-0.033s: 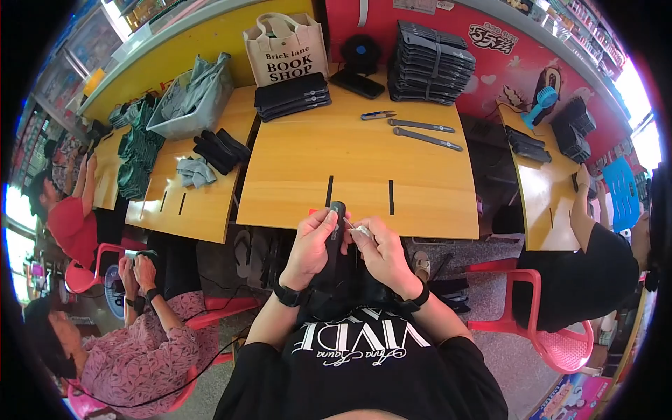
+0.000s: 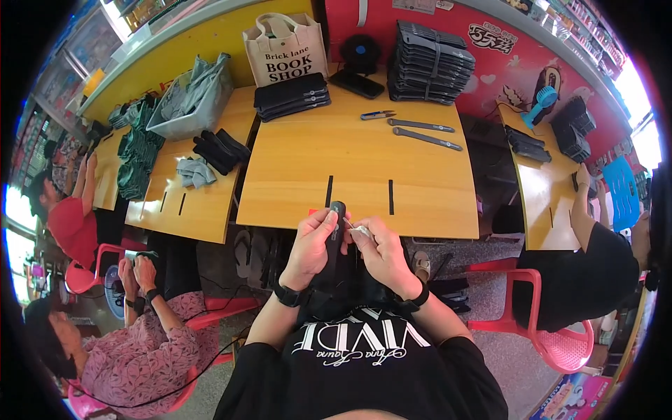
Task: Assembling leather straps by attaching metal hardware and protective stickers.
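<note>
The person wears a black short-sleeved T-shirt with white lettering across the chest. A black band circles each wrist, left hand (image 2: 313,246) and right hand (image 2: 381,253).

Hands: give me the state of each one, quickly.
Left hand: closed around a dark strap-like piece.
Right hand: pinching a small pale item; what it is cannot be told.

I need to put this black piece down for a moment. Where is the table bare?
The wooden table is bare across its middle, between the two dark slots and the long grey strips. Its back edge is crowded: folded black stack, tote bag, tall black pile.
</note>
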